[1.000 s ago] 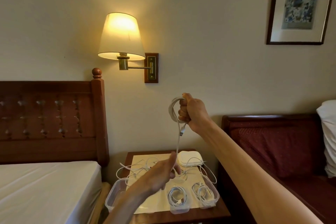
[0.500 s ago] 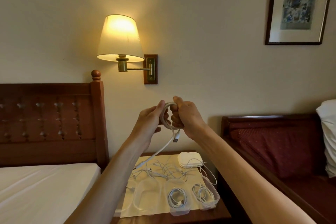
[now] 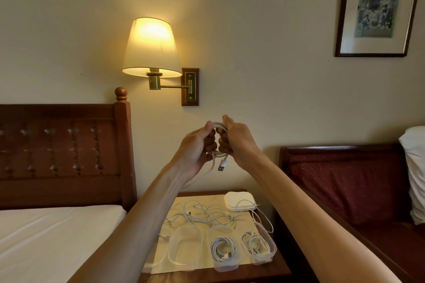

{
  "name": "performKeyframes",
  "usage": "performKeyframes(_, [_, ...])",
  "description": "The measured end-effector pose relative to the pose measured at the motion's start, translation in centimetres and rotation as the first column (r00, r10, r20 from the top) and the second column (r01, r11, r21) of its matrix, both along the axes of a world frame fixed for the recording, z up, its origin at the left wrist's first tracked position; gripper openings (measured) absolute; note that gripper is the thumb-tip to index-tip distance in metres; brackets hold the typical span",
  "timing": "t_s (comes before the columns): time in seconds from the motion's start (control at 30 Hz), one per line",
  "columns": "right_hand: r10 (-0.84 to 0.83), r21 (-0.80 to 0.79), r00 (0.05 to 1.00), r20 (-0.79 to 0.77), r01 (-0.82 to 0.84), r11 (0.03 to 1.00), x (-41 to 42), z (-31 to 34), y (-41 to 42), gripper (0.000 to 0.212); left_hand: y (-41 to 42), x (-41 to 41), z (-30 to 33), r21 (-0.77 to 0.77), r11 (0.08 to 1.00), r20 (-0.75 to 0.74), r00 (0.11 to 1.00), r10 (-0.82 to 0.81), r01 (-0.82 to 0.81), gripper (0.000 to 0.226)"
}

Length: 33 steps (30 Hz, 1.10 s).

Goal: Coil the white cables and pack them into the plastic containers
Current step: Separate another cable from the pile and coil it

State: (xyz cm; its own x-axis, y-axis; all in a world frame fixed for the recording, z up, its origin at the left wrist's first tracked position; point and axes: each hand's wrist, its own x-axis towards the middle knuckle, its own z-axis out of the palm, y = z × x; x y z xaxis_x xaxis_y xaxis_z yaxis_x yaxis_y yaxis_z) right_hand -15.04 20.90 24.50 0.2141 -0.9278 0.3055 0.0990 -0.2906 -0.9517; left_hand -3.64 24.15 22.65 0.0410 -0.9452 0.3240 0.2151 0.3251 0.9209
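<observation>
both hands are raised above the nightstand (image 3: 264,270), gripping one coil (image 3: 218,127) between them: the left hand (image 3: 195,147) curls round its left side, the right hand (image 3: 236,140) round its right, thumbs on top. a usb plug (image 3: 222,165) dangles below. loose cables (image 3: 202,213) lie on the nightstand behind three containers (image 3: 184,248), two holding coiled cables.

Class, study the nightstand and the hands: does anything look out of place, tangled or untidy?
Yes. A heap of loose white cables lies tangled on the nightstand behind the plastic containers, uncoiled, one strand looping over the right edge. The cable held in both hands looks neatly looped.
</observation>
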Motion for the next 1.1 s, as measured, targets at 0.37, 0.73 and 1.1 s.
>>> performKeyframes(0.37, [-0.182, -0.308, 0.959, -0.216, 0.11, 0.945, -1.7, -1.9, -0.6, 0.011, -0.7, 0.9, 0.9, -0.094, 0.968, 0.074, 0.968, 0.239, -0.232, 0.037])
performKeyframes(0.73, [-0.085, -0.021, 0.996, 0.026, 0.086, 0.996, -1.9, 0.6, 1.3, 0.011, -1.4, 0.5, -0.6, -0.136, 0.92, 0.205, 0.899, 0.388, -0.367, 0.04])
performKeyframes(1.1, [-0.576, -0.719, 0.812, -0.096, 0.344, 0.604, 1.0, -3.9, 0.8, 0.008, -1.1, 0.4, -0.2, 0.164, 0.961, -0.076, 0.968, 0.238, -0.223, 0.036])
